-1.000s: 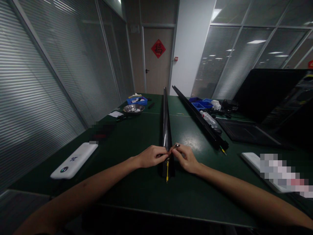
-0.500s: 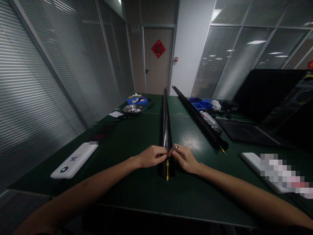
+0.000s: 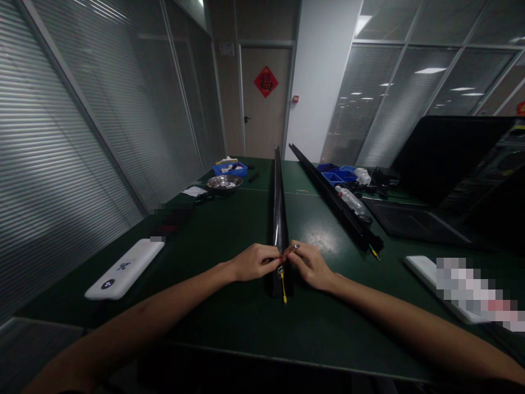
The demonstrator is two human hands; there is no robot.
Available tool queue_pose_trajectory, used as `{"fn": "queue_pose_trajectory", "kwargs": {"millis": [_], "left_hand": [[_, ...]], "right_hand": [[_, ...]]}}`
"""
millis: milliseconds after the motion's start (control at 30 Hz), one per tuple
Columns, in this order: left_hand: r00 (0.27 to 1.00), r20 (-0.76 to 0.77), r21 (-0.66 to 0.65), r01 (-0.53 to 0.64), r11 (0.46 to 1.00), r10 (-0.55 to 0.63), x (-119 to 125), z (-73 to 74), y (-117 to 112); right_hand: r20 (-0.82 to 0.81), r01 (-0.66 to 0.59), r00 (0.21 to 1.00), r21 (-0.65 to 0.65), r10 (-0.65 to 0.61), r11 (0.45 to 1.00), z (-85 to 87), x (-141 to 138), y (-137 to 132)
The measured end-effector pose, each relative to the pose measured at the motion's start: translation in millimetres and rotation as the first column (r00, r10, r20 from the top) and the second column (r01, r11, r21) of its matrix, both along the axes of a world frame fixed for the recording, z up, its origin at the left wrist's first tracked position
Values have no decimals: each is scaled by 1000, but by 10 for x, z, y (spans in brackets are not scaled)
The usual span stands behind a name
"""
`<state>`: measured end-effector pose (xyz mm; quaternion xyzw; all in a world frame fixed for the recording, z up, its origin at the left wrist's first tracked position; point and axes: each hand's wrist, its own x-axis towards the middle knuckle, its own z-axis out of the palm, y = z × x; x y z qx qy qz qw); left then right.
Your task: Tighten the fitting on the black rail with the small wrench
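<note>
Black rail (image 3: 279,213), lying lengthwise on the green table (image 3: 221,230), its near end directly under the grip and its body running away beyond it. The left hand (image 3: 255,262) and right hand (image 3: 312,267) meet from either side, thumbs and forefingers drawn together in close pinches on a small fitting, whose form the fingertips hide. Just below the pinch, a yellow lead (image 3: 284,287) extends toward the wearer. A shiny metal piece (image 3: 295,248) shows at the right fingers; whether held or worn cannot be told. To the right of the grip, well apart, lies a second rail (image 3: 332,194).

Handling, as judged: the rail looks stiff along its length, fairly light if thin-walled, and slippery on its glossy face; its length would make a one-ended lift unwieldy. Grasp both side edges, hands set well apart beyond the present grip. The lead looks soft, its joint fragile: avoid pulling there.
</note>
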<state>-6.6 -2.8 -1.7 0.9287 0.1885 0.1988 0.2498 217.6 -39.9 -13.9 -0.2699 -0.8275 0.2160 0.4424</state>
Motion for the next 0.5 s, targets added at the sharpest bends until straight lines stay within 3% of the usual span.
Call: {"fn": "queue_pose_trajectory", "kwargs": {"millis": [300,500], "left_hand": [[1000,14,-37,13,999,-13,-4,7,8],[1000,15,-38,17,999,-17,-2,-5,9]], "right_hand": [[-11,77,997,-3,-77,997,8,-5,-34],[5,31,1000,-28,-31,999,-9,-6,-16]]}}
